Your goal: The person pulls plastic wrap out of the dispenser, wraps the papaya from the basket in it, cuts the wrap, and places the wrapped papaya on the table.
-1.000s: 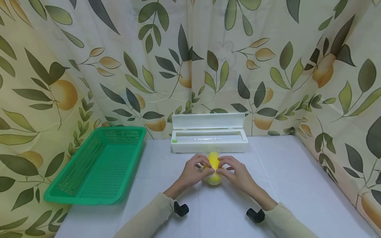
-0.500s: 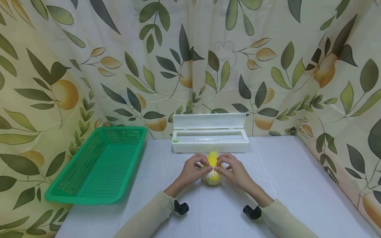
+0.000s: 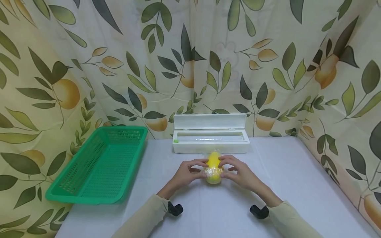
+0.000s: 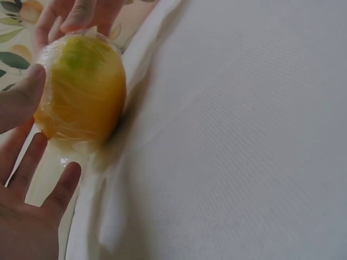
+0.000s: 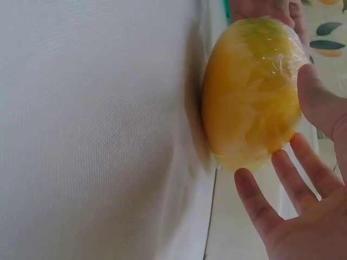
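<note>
A yellow fruit [image 3: 213,169] wrapped in clear cling film lies on the white table [image 3: 297,185], just in front of the wrap dispenser. My left hand [image 3: 188,172] holds its left side, the thumb pressing the film [image 4: 24,95] and an index finger over the top. The other fingers [image 4: 32,162] stay straight and off the fruit [image 4: 81,92]. My right hand [image 3: 240,172] mirrors it on the right side, thumb [image 5: 320,103] against the fruit [image 5: 252,92]. Its remaining fingers [image 5: 271,206] are spread below.
A white cling-film dispenser box [image 3: 210,138] stands with its lid up at the table's back, close behind the fruit. A green plastic basket [image 3: 74,195] lies at the left. Leaf-patterned curtains [image 3: 190,59] close in the back and both sides.
Both hands have slid apart from the middle of the fruit toward its two sides, and the wrists have drawn back slightly. The fruit stays where it was.
</note>
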Tool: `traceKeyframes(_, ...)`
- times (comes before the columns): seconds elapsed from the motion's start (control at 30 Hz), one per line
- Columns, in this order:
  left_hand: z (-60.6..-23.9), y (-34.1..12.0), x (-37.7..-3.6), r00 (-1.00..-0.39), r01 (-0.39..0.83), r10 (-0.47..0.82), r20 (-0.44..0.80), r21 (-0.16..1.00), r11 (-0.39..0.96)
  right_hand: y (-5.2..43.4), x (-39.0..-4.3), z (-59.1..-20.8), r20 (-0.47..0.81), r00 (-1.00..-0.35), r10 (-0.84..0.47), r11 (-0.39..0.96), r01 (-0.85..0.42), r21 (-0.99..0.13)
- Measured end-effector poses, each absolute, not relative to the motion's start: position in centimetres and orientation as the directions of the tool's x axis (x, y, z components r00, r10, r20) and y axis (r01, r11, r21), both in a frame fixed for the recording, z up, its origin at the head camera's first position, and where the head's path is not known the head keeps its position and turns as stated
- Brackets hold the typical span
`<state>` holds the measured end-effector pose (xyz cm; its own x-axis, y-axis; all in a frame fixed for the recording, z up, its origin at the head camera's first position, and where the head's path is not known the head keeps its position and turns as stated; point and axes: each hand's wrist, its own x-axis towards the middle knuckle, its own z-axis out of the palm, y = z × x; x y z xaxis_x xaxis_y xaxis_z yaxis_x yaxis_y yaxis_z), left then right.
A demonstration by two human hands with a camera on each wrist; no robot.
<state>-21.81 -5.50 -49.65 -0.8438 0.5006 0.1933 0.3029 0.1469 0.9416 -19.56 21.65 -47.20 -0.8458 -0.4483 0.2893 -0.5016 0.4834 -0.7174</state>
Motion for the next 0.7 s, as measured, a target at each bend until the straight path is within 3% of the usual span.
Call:
traceKeyframes(0.4,-50.2,-4.2,-21.9,-0.853,0.414,0.403,0.331,0.900,0.137,21.2,-20.1,-47.0,0.296,-0.882,-0.367,0.533,-0.460,-0.710)
traceKeyframes(0.7,-50.1,-3.4,-21.9,-0.871,0.367,0.394,0.294,0.922,0.124,21.7,-20.2,-47.3,0.278,-0.898,-0.341,0.556,-0.431,-0.711)
